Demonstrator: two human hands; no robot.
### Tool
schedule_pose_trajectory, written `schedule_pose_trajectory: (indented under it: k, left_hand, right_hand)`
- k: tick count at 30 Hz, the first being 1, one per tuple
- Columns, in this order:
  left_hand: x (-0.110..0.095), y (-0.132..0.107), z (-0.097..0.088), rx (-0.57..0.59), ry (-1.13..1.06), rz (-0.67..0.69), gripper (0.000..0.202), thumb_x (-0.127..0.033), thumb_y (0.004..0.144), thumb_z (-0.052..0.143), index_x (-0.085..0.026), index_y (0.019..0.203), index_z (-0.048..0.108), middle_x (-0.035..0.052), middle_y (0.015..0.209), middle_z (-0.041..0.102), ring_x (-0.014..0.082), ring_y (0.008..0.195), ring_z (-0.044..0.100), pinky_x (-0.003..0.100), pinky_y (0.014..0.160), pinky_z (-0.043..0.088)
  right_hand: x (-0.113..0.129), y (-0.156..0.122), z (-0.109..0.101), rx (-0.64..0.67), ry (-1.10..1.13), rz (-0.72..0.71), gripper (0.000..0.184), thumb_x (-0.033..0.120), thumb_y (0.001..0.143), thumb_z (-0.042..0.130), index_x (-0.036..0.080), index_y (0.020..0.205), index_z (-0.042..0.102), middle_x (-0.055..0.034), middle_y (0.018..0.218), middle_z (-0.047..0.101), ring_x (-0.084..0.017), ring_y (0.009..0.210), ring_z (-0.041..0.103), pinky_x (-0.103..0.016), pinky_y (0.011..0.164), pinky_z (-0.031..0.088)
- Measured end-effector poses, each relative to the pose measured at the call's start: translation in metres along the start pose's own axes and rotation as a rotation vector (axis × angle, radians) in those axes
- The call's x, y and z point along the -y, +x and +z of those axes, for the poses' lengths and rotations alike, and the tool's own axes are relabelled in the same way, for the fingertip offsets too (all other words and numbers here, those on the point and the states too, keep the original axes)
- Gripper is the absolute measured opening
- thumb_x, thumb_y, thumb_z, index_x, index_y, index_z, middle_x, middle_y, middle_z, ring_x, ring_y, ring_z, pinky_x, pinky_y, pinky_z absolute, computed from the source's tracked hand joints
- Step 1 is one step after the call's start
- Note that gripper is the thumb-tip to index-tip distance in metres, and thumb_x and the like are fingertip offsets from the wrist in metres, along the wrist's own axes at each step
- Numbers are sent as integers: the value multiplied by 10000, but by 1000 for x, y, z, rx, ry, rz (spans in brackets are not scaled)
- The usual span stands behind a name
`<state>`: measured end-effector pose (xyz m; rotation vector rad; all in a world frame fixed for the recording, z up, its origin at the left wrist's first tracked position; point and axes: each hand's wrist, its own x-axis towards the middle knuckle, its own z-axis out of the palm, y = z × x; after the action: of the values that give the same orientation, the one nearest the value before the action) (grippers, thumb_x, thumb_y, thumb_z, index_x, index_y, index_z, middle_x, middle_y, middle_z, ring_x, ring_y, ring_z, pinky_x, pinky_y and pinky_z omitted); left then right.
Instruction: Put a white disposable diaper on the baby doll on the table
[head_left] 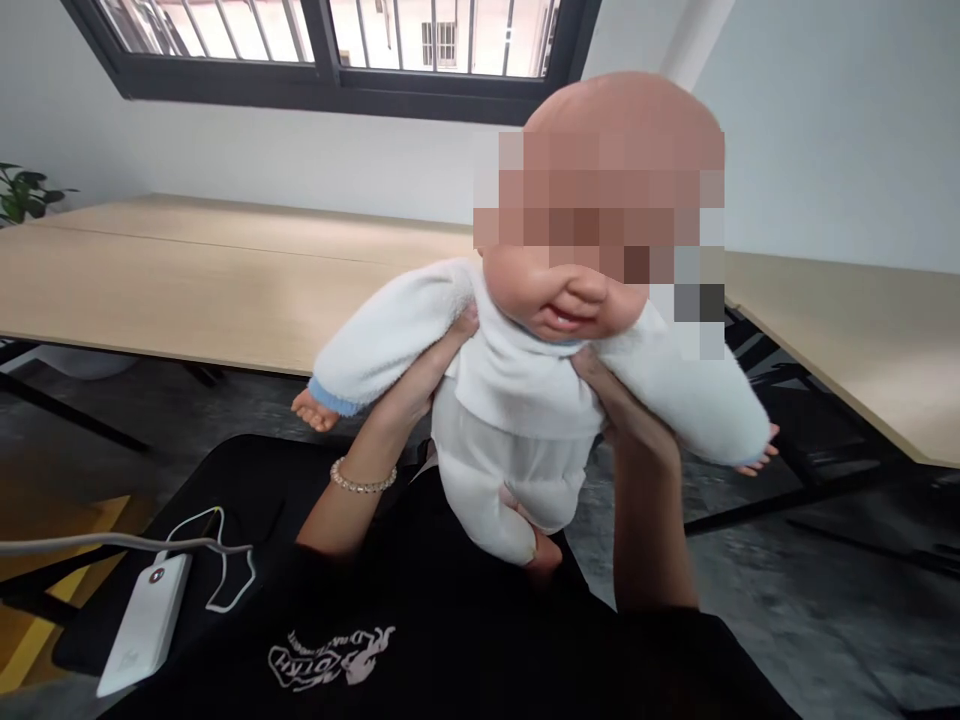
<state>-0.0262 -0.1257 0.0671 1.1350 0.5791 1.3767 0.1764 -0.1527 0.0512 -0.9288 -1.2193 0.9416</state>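
We hold a large doll (525,395) between both hands, our left grip (448,345) and right grip (619,405) each clasped about its upper body just under an arm, thumbs laid on the front of the chest and the other fingers mostly hidden. The doll faces us roughly upright, its head above the two grips, its white sleeves spread outward past them, and its legs hanging below, in front of our black shirt (465,640); we cannot tell whether they touch our lap. A beaded bracelet (364,478) circles the wrist below our left grip. Farther down and left of that grip, a white power bank (146,620) lies on a black chair (240,465), with a pale cable (112,541) close by. Beyond our left grip stretches a light wooden worktop (225,280), a window (330,70) above it and a plant (26,190) at its far left; another table (862,345) stands right of our right grip.
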Motion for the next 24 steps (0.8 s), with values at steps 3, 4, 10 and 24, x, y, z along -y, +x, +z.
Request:
schedule_pose_trajectory:
  k: [3, 4, 10, 24]
  left_hand:
    - [-10, 22, 0, 12, 29, 24, 318, -239, 1013, 538, -130, 1276, 681, 40, 1371, 693, 259, 1524, 405, 383, 1237, 350]
    - [-14, 30, 1, 22, 63, 12, 349, -245, 1029, 491, -135, 1315, 659, 32, 1371, 688, 260, 1517, 412, 383, 1216, 371]
    - [-40, 66, 4, 109, 254, 13, 517, -201, 1066, 205, -114, 1437, 555, 34, 1353, 657, 330, 1477, 423, 455, 1108, 432]
    - [-8, 114, -30, 155, -135, -162, 248, -201, 1065, 489, -145, 1153, 714, 45, 948, 790, 249, 1270, 644, 360, 1157, 470]
  right_hand:
    - [12, 15, 21, 84, 79, 35, 511, 536, 789, 845, 282, 1218, 734, 24, 1426, 642, -276, 1470, 482, -442, 1290, 374]
    - [16, 21, 23, 109, 97, 18, 490, 522, 805, 841, 276, 1213, 732, 29, 1430, 640, -258, 1459, 498, -413, 1284, 389]
    - [24, 65, 20, 199, 192, -83, 327, 432, 857, 781, 285, 1145, 729, 42, 1377, 677, -210, 1406, 555, -323, 1224, 466]
    - [-5, 118, 18, 271, 362, 201, 285, 442, 899, 740, 249, 1109, 731, -9, 1187, 753, -220, 1244, 653, -338, 1095, 551]
